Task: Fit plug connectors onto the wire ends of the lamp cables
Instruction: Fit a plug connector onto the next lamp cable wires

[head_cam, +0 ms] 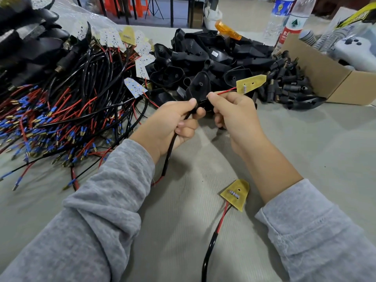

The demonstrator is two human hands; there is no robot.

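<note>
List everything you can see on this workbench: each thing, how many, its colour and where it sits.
held cable: one, black, in both hands
held circuit board: one, yellow, on the held cable's red wire
loose circuit board: one, yellow, near table front
cable pile: many, black and red, blue-tipped, left
lamp housings: many, black, centre back
plug connectors: many, black, right, beside box
cardboard box: one, brown, right
water bottles: two, clear, back right
left hand: grips cable
right hand: pinches red wire

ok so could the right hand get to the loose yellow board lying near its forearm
Probably yes, but not straight away: the right hand is pinching a red wire. The yellow board lies uncovered on the table just beside that forearm, nothing on top of it.
</note>
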